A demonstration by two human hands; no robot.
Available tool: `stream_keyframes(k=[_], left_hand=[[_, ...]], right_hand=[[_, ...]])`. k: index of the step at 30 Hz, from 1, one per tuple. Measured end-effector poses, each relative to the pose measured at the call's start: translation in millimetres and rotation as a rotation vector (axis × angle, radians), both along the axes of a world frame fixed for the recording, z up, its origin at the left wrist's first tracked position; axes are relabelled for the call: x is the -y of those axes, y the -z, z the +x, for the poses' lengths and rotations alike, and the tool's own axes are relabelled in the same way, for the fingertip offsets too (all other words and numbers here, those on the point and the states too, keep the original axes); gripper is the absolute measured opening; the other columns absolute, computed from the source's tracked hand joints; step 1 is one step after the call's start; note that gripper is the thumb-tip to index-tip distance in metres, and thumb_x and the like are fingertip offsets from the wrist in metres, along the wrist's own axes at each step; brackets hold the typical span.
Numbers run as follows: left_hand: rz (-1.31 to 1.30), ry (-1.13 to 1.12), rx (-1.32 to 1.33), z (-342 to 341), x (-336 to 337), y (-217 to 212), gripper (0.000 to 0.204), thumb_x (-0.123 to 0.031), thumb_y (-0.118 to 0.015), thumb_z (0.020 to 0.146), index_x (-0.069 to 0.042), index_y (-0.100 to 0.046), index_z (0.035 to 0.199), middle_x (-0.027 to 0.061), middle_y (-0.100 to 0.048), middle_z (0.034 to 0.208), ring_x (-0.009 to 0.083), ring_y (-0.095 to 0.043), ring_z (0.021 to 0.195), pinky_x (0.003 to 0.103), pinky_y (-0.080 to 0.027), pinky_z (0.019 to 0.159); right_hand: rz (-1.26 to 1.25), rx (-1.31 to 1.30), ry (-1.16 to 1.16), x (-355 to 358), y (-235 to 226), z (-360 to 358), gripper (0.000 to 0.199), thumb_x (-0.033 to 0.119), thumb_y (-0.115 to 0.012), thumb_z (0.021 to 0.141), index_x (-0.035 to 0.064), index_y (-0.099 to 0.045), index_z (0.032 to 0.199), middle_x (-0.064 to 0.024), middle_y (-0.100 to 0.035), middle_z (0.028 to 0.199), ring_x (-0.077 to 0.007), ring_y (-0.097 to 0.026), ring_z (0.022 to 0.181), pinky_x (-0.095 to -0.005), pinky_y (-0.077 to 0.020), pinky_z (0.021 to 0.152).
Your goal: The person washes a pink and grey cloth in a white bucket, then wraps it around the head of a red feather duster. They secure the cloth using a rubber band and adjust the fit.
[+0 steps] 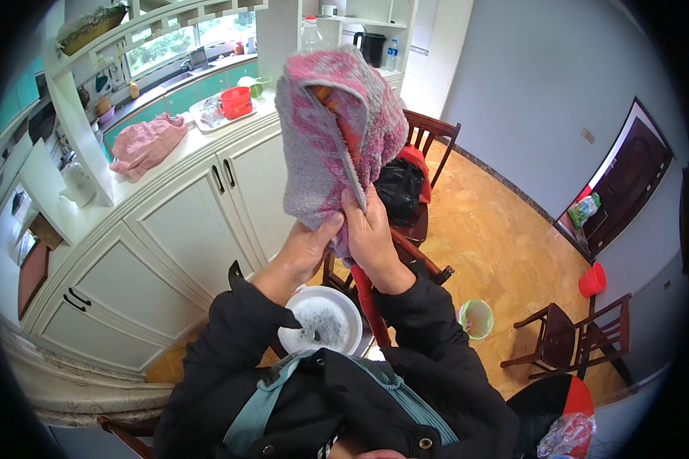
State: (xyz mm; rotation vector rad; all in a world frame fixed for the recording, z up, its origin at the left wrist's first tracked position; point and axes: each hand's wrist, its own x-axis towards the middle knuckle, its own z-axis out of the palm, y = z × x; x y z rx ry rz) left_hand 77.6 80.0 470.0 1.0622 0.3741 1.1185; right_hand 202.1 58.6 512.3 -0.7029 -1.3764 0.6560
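Raised in front of me is a thick, fluffy pink and grey towel (302, 164), bunched so that it hangs over at the top. A pale hemmed edge runs down its front, and an orange-red patch shows inside the fold; I cannot tell what that is. My left hand (314, 241) is closed on the lower part of the towel, thumb in front. Beside it, my right hand (371, 237) pinches the towel's lower edge. Below my wrists stands a white basin (354, 325) of foamy water, with a small dark spot in its middle.
White cabinets (180, 203) with a counter run along the left, bearing a pink cloth (149, 145) and a red container (236, 102) on a tray. A chair (436, 141) holds a black bag (398, 190). A green-rimmed bin (476, 320) and another chair (555, 340) stand right.
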Motion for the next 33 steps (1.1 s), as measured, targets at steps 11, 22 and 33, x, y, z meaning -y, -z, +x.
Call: stream_keyframes(k=[11, 22, 33], left_hand=[[-0.014, 0.042, 0.138, -50.9, 6.9, -49.3, 0.047, 0.004, -0.062, 0.085, -0.002, -0.052, 0.130, 0.0083, -0.064, 0.113, 0.0198, -0.064, 0.100, 0.035, -0.052, 0.085], [-0.021, 0.047, 0.139, -72.0, -17.1, -10.5, 0.043, -0.024, -0.064, 0.089, -0.001, -0.056, 0.124, 0.0107, -0.066, 0.114, 0.0247, -0.066, 0.102, 0.037, -0.054, 0.087], [-0.076, 0.018, 0.141, -102.8, -5.9, 20.7, 0.061, -0.029, -0.075, 0.078, -0.002, -0.052, 0.128, 0.0095, -0.066, 0.105, 0.0229, -0.066, 0.093, 0.039, -0.053, 0.086]], right_hand=[[0.117, 1.013, 0.276, 34.5, -105.5, -3.7, 0.022, 0.021, -0.062, 0.093, -0.0009, -0.060, 0.098, -0.0209, -0.064, 0.080, -0.0404, -0.063, 0.081, -0.0409, -0.0481, 0.067], [0.144, 0.293, -0.056, 25.3, -55.8, -36.2, 0.013, 0.007, -0.059, 0.091, -0.0035, -0.057, 0.098, -0.0155, -0.055, 0.088, -0.0280, -0.056, 0.080, -0.0355, -0.0458, 0.074], [0.006, -0.134, 0.028, 16.5, -21.5, -58.6, 0.021, 0.014, -0.046, 0.103, 0.0008, -0.053, 0.089, 0.0011, -0.044, 0.072, -0.0055, -0.039, 0.069, -0.0239, -0.0375, 0.061]])
